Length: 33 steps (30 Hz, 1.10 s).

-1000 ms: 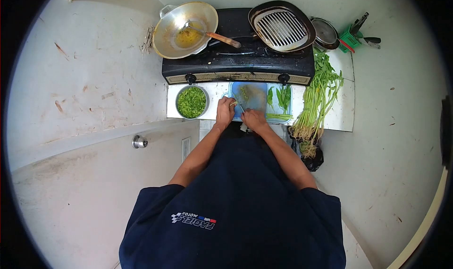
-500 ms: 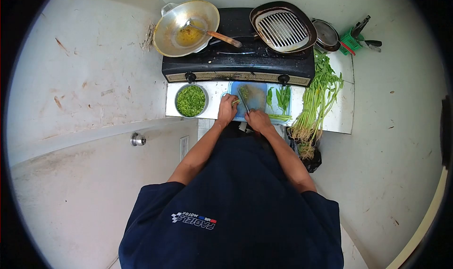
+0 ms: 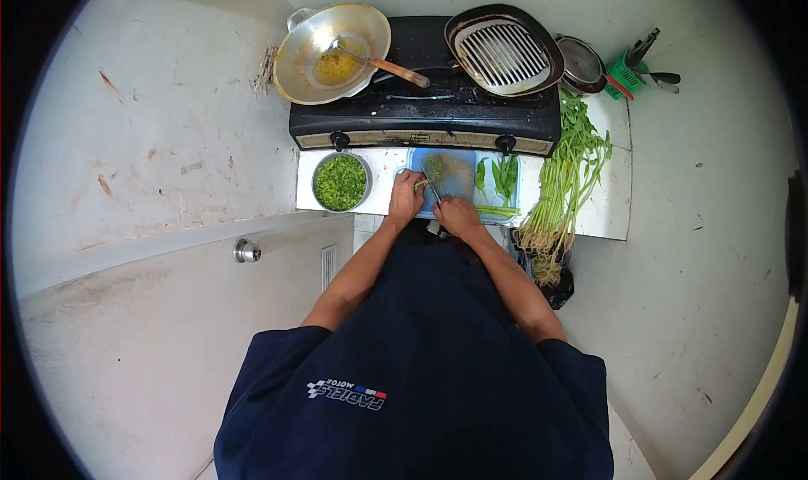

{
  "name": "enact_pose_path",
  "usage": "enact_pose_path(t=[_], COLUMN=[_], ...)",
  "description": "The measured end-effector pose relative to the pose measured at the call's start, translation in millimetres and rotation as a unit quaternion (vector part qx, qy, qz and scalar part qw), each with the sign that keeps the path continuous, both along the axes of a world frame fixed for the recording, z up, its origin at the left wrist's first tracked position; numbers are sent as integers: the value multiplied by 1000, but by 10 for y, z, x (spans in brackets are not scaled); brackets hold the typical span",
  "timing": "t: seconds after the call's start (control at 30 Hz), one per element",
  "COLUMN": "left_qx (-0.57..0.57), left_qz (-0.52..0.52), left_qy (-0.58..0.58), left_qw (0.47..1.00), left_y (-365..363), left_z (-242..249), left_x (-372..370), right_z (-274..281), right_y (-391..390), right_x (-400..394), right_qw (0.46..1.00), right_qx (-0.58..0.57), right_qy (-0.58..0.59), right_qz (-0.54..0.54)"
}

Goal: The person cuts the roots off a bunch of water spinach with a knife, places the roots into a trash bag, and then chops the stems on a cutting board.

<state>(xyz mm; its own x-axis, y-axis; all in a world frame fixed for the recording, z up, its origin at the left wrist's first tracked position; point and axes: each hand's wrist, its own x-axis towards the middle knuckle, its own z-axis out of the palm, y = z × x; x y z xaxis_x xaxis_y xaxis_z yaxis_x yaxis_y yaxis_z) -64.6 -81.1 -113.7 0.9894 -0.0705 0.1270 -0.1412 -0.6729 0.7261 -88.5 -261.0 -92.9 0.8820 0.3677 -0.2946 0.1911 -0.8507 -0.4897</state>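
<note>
My left hand is closed on green stems at the left side of a blue cutting board. In my right hand is the handle of a knife, whose blade lies close beside the stems and left fingers. Small chopped green bits lie on the board past the blade. On the board's right part are green leaves and cut stems. A round bowl of chopped greens stands left of my left hand.
Behind the board is a black stove with a wok and ladle, and a grill pan. At the right lie a rooted bunch of greens, a lidded pot and a green basket of utensils.
The knife blade has shifted slightly left, nearer my left fingers, and its angle has changed a little. Both hands keep their holds.
</note>
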Motion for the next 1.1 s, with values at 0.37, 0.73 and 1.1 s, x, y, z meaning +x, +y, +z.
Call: enact_pose_path(t=[0.37,0.73,1.1], left_qx=[1,17,-26], left_qz=[-2,4,8], left_qy=[-8,-14,21], left_qw=[1000,1000,999], left_y=[8,9,-8], left_z=[3,11,13], left_x=[16,3,-10], right_z=[-190,-86,-144], right_y=[118,1,134], right_x=[164,-16,214], right_qw=[1000,994,999], right_qx=[17,-49,-2], right_qy=[-9,61,19], right_qz=[22,73,35])
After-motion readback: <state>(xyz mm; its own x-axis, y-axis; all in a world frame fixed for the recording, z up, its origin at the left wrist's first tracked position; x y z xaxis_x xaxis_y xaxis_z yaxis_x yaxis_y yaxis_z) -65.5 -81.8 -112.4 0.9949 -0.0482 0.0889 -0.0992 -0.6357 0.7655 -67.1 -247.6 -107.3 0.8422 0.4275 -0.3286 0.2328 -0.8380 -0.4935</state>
